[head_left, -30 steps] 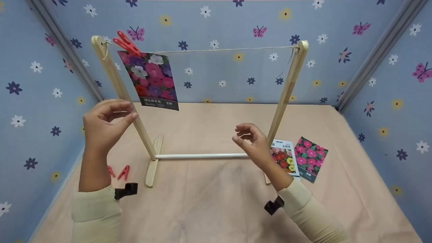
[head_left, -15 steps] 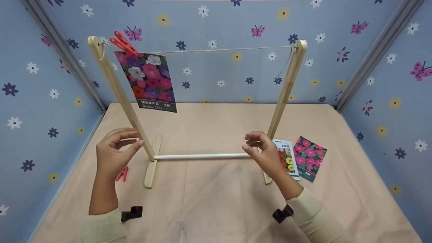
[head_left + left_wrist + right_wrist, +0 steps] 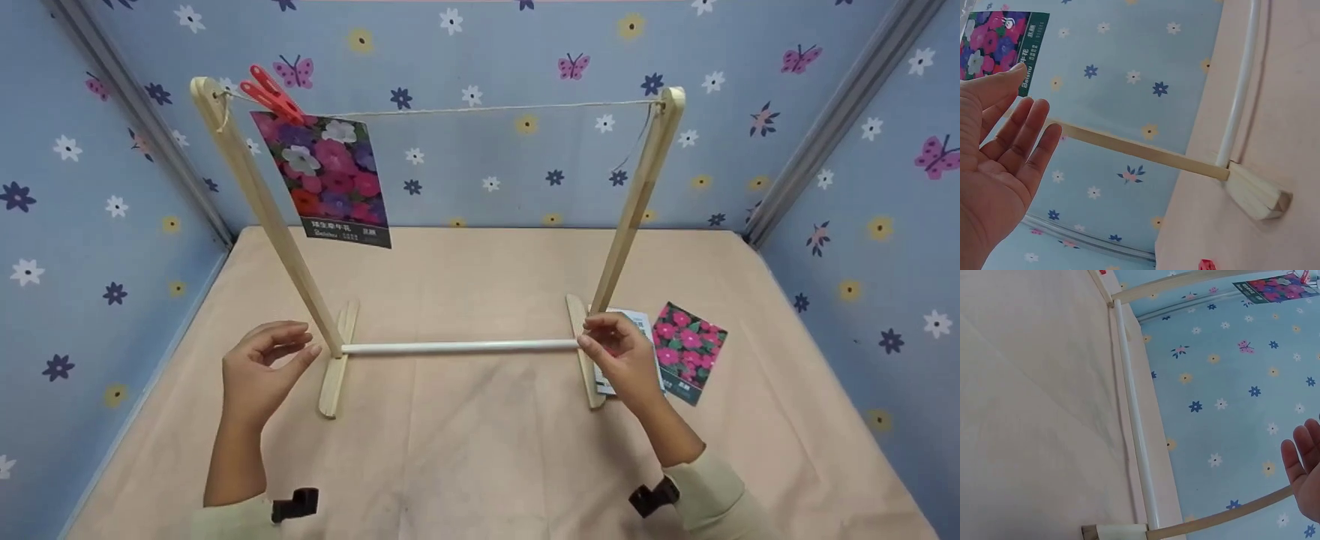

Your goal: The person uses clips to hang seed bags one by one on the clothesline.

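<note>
A seed packet [image 3: 330, 176] with pink, purple and white flowers hangs from the string at the rack's left end, held by a red clothespin [image 3: 274, 96]. My left hand [image 3: 259, 379] hovers beside the foot of the left wooden post, thumb and fingers apart with nothing between them. In the left wrist view that hand [image 3: 1002, 152] shows an empty palm and relaxed fingers. Near the base of the right post, my right hand [image 3: 624, 360] overlaps a white-edged seed packet [image 3: 643, 324] and partly hides it. The right wrist view catches its loosely bent fingers [image 3: 1296, 461], holding nothing.
The wooden rack has a left post [image 3: 262, 210], a right post [image 3: 637, 202], a string [image 3: 480, 110] and a white crossbar [image 3: 457, 347]. Another pink-flowered packet [image 3: 690, 349] lies at right. A red clothespin [image 3: 1206, 265] edges into the left wrist view. Flowered panels [image 3: 480, 180] enclose the table.
Both hands have moved lower and nearer the table; the right has also shifted rightward over the white-edged packet. My left hand has come to cover the clothespins on the table. The hanging packet stays clipped.
</note>
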